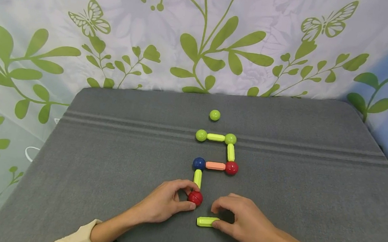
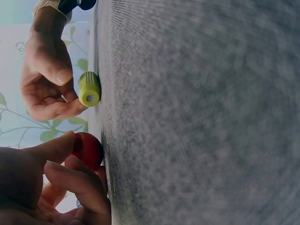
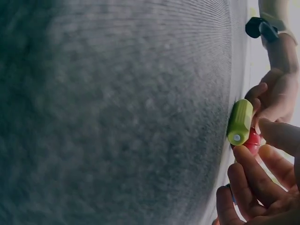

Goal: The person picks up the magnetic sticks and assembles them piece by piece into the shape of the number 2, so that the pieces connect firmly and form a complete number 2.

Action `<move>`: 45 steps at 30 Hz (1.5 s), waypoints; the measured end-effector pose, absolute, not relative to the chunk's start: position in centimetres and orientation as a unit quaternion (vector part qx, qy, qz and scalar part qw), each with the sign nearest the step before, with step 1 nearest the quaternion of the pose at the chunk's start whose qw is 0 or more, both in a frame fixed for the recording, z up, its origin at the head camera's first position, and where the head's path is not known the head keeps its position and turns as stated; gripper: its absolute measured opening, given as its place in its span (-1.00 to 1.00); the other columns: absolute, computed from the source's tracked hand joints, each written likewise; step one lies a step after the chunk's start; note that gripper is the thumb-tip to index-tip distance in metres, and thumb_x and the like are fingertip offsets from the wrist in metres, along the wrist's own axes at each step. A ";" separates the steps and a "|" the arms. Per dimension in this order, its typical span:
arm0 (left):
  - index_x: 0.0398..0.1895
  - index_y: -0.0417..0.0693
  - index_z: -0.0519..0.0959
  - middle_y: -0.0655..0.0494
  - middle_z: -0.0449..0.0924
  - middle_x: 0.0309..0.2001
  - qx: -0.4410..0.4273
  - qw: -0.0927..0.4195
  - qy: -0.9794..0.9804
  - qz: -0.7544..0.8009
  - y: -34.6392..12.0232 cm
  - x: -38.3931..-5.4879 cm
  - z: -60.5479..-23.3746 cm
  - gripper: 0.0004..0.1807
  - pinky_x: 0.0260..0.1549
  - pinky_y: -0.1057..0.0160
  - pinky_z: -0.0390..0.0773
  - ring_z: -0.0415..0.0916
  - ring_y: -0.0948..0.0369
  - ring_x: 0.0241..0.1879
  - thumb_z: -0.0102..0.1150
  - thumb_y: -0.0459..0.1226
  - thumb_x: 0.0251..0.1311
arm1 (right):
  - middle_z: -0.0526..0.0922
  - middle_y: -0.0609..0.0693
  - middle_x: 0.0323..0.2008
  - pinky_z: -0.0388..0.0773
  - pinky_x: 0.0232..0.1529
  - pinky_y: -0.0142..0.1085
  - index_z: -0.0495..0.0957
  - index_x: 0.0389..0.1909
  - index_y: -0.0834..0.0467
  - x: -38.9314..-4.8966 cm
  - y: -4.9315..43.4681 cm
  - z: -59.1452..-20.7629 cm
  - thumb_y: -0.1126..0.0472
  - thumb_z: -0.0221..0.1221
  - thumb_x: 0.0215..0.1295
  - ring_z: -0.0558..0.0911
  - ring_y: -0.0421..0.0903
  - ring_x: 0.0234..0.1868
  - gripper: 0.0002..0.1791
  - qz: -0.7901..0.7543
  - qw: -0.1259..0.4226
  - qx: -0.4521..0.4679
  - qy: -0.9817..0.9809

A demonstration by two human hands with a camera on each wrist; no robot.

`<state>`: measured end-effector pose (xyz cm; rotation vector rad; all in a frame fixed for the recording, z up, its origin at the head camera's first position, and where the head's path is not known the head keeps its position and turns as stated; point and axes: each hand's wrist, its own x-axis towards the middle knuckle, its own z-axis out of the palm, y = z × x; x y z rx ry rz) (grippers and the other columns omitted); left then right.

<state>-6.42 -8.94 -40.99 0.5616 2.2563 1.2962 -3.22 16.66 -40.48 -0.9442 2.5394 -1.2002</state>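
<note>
My left hand (image 1: pixel 163 200) pinches a red ball (image 1: pixel 195 198) between thumb and fingers at the near end of a chain of balls and rods. From that ball a yellow-green rod (image 1: pixel 197 179) runs up to a dark blue ball (image 1: pixel 199 164). My right hand (image 1: pixel 249 221) is beside a loose yellow-green rod (image 1: pixel 205 221) lying on the grey cloth. Its thumb overlaps the rod's right end in the head view, while the other fingers arch apart from it. The right wrist view shows the same ribbed rod (image 3: pixel 240 123) in front of the red ball (image 3: pixel 253 142).
An orange rod (image 1: pixel 215 166) links the blue ball to another red ball (image 1: pixel 231 168). A further yellow-green rod (image 1: pixel 231 152) leads to a green ball (image 1: pixel 230 139), then a rod (image 1: pixel 215 137) and green ball (image 1: pixel 201 135). A single green ball (image 1: pixel 215 115) lies behind.
</note>
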 end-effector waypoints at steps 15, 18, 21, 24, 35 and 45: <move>0.01 0.08 0.61 0.22 0.55 -0.25 0.197 0.249 0.822 0.473 -8.9 -6.5 -40.9 -0.70 -0.69 0.38 0.33 0.30 0.39 -0.66 0.38 -0.21 0.21 | 0.56 -0.37 -0.34 0.52 -0.29 -0.34 0.61 -0.28 -0.13 -3.2 16.4 -41.0 0.20 0.42 0.15 0.53 -0.35 -0.28 -0.79 -0.407 0.117 -0.310 0.851; 0.01 0.08 0.61 0.22 0.55 -0.25 0.197 0.250 0.822 0.473 -8.9 -6.4 -40.9 -0.69 -0.68 0.38 0.33 0.30 0.39 -0.66 0.38 -0.21 0.21 | 0.57 -0.36 -0.33 0.52 -0.28 -0.33 0.62 -0.26 -0.12 -3.3 16.4 -41.0 0.20 0.41 0.17 0.54 -0.35 -0.27 -0.80 -0.410 0.120 -0.307 0.851; 0.01 0.08 0.61 0.22 0.56 -0.25 0.199 0.248 0.824 0.469 -8.9 -6.5 -40.9 -0.69 -0.68 0.37 0.33 0.30 0.38 -0.66 0.38 -0.21 0.21 | 0.58 -0.36 -0.32 0.53 -0.26 -0.32 0.64 -0.23 -0.11 -3.3 16.5 -41.0 0.21 0.40 0.18 0.55 -0.35 -0.26 -0.80 -0.414 0.121 -0.302 0.850; 0.02 0.08 0.61 0.23 0.56 -0.25 0.201 0.245 0.828 0.463 -8.9 -6.5 -40.9 -0.69 -0.68 0.37 0.34 0.31 0.38 -0.66 0.38 -0.20 0.21 | 0.59 -0.35 -0.30 0.53 -0.25 -0.32 0.65 -0.21 -0.12 -3.5 16.7 -40.9 0.19 0.39 0.20 0.55 -0.34 -0.24 -0.81 -0.416 0.121 -0.293 0.853; 0.01 0.07 0.61 0.24 0.56 -0.26 0.200 0.248 0.825 0.467 -8.9 -6.5 -41.0 -0.69 -0.69 0.37 0.33 0.31 0.38 -0.67 0.39 -0.22 0.20 | 0.61 -0.35 -0.28 0.55 -0.23 -0.27 0.67 -0.21 -0.11 -4.2 17.5 -40.5 0.21 0.39 0.20 0.56 -0.29 -0.23 -0.80 -0.407 0.075 -0.272 0.869; 0.00 0.08 0.61 0.25 0.56 -0.27 0.205 0.243 0.828 0.462 -8.8 -6.6 -41.0 -0.69 -0.68 0.37 0.34 0.32 0.37 -0.67 0.39 -0.21 0.20 | 0.61 -0.35 -0.29 0.55 -0.23 -0.27 0.67 -0.21 -0.10 -4.8 17.1 -40.4 0.28 0.39 0.19 0.56 -0.28 -0.22 -0.77 -0.398 0.068 -0.264 0.876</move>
